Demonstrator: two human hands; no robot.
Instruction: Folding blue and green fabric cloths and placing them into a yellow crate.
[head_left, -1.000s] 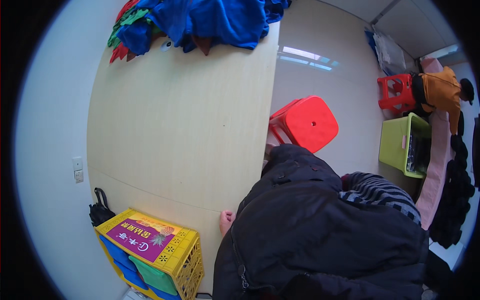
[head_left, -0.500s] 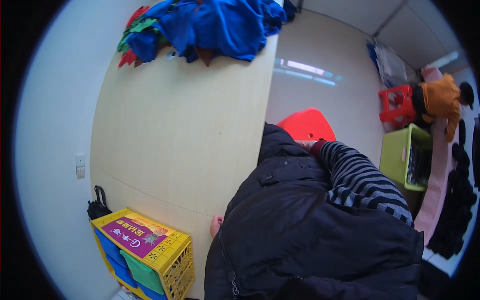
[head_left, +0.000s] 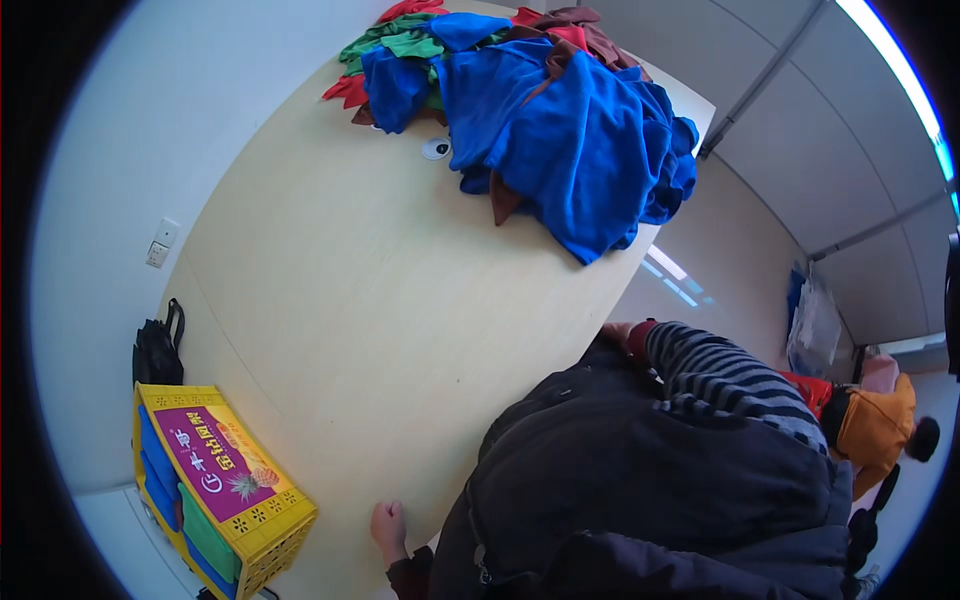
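My left hand (head_left: pixel 390 530) rests on the pale tabletop (head_left: pixel 350 330) near its lower part, its fingers curled into a fist with nothing showing in them. My right hand (head_left: pixel 618 333) is beside the table's right edge, against my dark padded jacket; its fingers are hidden. Farther up the table lies a heap of cloth, mostly blue fabric (head_left: pixel 570 140) with green fabric (head_left: pixel 412 45) and some red and brown pieces. A white disc with a black centre, like a toy eye (head_left: pixel 436 149), lies at the heap's near side.
A yellow plastic crate (head_left: pixel 275 535) holding blue and green cloth stands at the lower left. Behind it sits a black bag (head_left: pixel 160 345) by the wall. To the right, a person in an orange top (head_left: pixel 875 430) bends near a red stool (head_left: pixel 808 388). Clear plastic sheeting (head_left: pixel 815 325) leans nearby.
The view has swung, bringing more of the cloth heap into sight, and the near red stool has gone from view. My left hand now shows more fully on the table, out from beside my jacket.
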